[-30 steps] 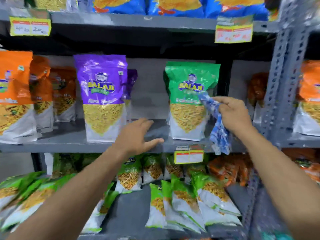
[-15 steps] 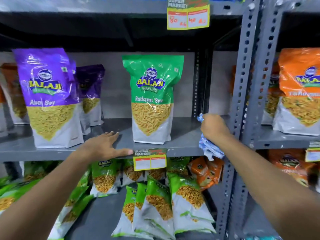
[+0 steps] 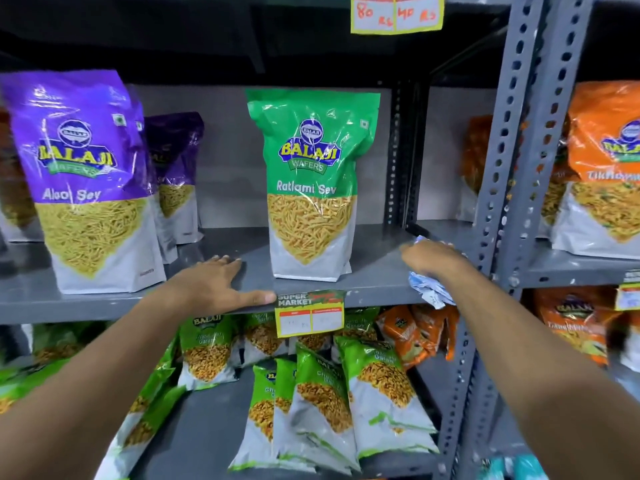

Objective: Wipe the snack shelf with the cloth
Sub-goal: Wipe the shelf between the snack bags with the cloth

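At far left a purple pack (image 3: 83, 181) stands on the shelf (image 3: 374, 271), just left of the left hand (image 3: 214, 289). That hand lies flat on the shelf's front edge, fingers straight and spread, holding nothing, with the thumb reaching along the lip toward the price tag (image 3: 310, 311). Just beyond and right of its fingertips stands the green pack (image 3: 311, 181), upright, between the two hands. To the right of that pack, the right hand (image 3: 433, 261) clasps the cloth (image 3: 427, 291) in curled fingers at the shelf's right end, near the upright post (image 3: 502, 168); some cloth bunches out below the palm, over the shelf edge.

The wipe looks to be only starting, at the right corner. To do it well, spread more cloth flat under the fingers, press down, and sweep leftward in overlapping strokes. The green pack blocks the path, so the free hand should lift or shift it rather than wiping around it, or dust stays beneath.
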`<state>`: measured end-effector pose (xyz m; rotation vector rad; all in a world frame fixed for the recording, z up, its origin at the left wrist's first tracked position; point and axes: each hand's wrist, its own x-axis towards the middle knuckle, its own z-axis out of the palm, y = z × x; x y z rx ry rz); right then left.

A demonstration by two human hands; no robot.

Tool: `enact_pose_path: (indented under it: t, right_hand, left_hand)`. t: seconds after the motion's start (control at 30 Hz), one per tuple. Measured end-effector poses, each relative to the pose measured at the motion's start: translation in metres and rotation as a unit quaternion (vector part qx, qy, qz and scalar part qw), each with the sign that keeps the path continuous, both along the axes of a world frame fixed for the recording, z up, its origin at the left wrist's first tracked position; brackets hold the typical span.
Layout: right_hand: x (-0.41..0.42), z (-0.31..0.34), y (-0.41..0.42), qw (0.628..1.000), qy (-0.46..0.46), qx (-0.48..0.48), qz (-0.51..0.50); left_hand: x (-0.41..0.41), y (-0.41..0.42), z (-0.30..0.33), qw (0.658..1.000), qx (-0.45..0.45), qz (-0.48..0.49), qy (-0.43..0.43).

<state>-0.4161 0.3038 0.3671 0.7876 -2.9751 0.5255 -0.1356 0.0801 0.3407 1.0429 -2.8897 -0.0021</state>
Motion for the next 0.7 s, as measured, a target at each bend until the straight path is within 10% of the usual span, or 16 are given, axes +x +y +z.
enact_pose_path:
  t: [0.7]
  right_hand:
    - [-0.03,-0.001,-0.035,0.998,-0.006,0.011,0.066]
  left_hand:
    - [0.001,-0.001,-0.006,0.999,-0.005,0.02,0.031]
